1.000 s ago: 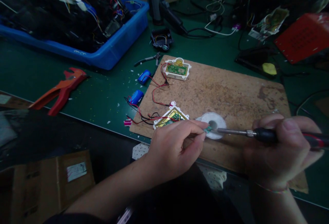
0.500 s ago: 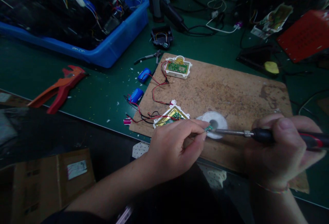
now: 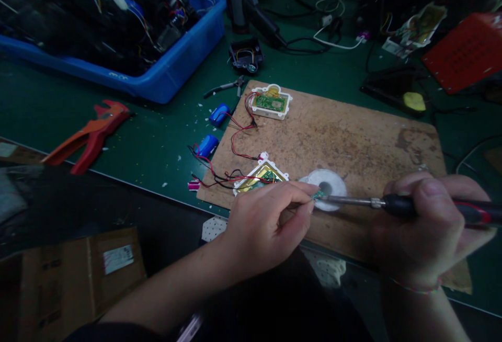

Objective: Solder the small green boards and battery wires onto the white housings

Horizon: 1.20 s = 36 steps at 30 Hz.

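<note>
My left hand (image 3: 270, 221) pinches a small green circuit board (image 3: 318, 194) between thumb and forefinger, above the front part of the brown board (image 3: 353, 138). My right hand (image 3: 435, 221) is wrapped round the black handle of a soldering iron (image 3: 356, 202), whose metal tip points left and meets the small board. Behind the tip lies a white solder spool (image 3: 337, 185). A white-framed circuit module (image 3: 254, 177) with red and black wires lies partly hidden behind my left hand. Another white-framed module (image 3: 270, 102) rests at the brown board's back left corner.
Two blue batteries (image 3: 207, 146) lie left of the brown board, near cutters (image 3: 223, 88). Orange-red pliers (image 3: 96, 133) are farther left. A blue bin (image 3: 157, 83) of wired parts stands back left; a red box (image 3: 465, 52) and a black stand with yellow sponge (image 3: 414, 102) are at right.
</note>
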Each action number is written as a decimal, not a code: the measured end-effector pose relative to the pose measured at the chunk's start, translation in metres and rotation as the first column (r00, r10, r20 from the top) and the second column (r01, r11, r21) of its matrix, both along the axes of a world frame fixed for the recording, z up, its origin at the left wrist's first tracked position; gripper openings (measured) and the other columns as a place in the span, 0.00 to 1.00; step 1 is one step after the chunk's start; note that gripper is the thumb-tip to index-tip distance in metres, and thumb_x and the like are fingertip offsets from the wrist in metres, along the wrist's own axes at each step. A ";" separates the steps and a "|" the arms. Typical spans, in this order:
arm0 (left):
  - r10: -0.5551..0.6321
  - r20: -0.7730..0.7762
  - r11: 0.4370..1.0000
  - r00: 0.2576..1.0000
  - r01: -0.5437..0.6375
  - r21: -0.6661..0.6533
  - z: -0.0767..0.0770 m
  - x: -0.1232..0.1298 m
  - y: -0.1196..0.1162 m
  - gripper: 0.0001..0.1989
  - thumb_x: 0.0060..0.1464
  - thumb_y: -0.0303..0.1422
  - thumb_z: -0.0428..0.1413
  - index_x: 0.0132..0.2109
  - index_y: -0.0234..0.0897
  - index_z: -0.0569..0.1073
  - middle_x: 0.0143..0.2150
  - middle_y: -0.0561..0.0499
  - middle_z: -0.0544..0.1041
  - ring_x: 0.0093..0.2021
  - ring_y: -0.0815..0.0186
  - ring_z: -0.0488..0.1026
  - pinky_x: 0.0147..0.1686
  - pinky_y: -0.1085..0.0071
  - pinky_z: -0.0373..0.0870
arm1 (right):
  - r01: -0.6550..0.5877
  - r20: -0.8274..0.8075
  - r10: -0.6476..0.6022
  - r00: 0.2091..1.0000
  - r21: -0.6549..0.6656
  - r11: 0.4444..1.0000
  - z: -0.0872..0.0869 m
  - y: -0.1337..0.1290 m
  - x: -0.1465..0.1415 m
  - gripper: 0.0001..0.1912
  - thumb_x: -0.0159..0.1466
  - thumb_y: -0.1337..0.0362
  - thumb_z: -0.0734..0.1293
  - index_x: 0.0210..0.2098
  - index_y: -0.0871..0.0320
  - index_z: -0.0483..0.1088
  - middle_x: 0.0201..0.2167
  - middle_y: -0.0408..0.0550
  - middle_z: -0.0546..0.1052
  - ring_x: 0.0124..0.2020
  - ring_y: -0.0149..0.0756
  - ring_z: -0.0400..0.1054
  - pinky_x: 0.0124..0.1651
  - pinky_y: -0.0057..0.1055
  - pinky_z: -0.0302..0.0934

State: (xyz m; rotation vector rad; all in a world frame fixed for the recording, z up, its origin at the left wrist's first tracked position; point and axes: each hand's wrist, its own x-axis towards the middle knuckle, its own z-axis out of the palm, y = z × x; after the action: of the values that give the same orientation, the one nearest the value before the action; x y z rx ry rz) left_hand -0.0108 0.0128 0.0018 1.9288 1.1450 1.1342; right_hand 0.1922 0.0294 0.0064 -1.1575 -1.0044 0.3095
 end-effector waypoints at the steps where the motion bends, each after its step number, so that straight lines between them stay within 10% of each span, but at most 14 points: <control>1: -0.004 -0.002 1.000 1.000 0.004 0.001 0.000 0.000 0.000 0.05 0.61 0.23 0.63 0.41 0.37 0.77 0.50 0.56 0.86 0.18 0.80 0.59 0.21 0.77 0.63 | 0.005 0.000 -0.005 1.000 0.002 1.000 0.000 0.000 0.000 0.09 0.53 0.67 0.68 0.20 0.56 0.64 0.16 0.37 0.67 0.17 0.29 0.58 0.20 0.30 0.47; 36: -0.004 -0.026 1.000 1.000 0.004 -0.001 0.002 -0.001 0.001 0.05 0.60 0.23 0.62 0.41 0.38 0.78 0.50 0.54 0.87 0.18 0.78 0.61 0.19 0.76 0.64 | -0.031 0.002 0.031 1.000 0.008 0.999 0.002 -0.002 -0.001 0.11 0.57 0.65 0.70 0.21 0.55 0.64 0.17 0.38 0.67 0.19 0.29 0.58 0.22 0.29 0.48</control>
State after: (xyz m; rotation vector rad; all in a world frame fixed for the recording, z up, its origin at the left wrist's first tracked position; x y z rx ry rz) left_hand -0.0118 0.0135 0.0036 1.9493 1.1549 1.1101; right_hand 0.1917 0.0276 0.0081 -1.1358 -1.0247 0.3290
